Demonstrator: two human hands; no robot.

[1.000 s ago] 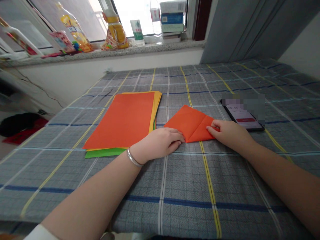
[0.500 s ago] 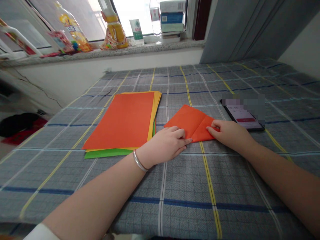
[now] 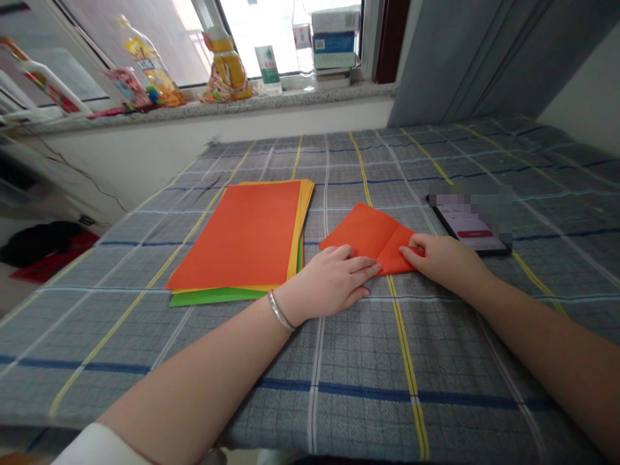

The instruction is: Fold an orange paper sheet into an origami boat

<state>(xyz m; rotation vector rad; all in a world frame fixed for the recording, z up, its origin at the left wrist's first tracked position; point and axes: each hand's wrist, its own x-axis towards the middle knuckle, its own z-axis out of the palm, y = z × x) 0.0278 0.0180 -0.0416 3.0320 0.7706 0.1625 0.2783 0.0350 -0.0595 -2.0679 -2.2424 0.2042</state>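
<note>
**Pressing a fold flat in a folded orange sheet**

Nearest, a white sleeve ends on the left forearm, with a silver bracelet at the wrist; the left hand is palm down, its fingers stretched and a little parted, pressing on the sheet's near edge without gripping it; the right hand has thumb and bent fingers closed on the sheet's right corner; the sheet lies on the checked cloth between the hands, a slanting crease across it.

The step in hand seems to be smoothing that near edge; the next move would call for steady pressure toward the right corner, the pinch holding the layers in line.

To the left, apart from the sheet, is a stack of coloured paper, orange on top, yellow and green showing beneath; beyond the right hand lies a phone; farthest off, a windowsill carries a yellow jug, a tube and piled boxes.
</note>
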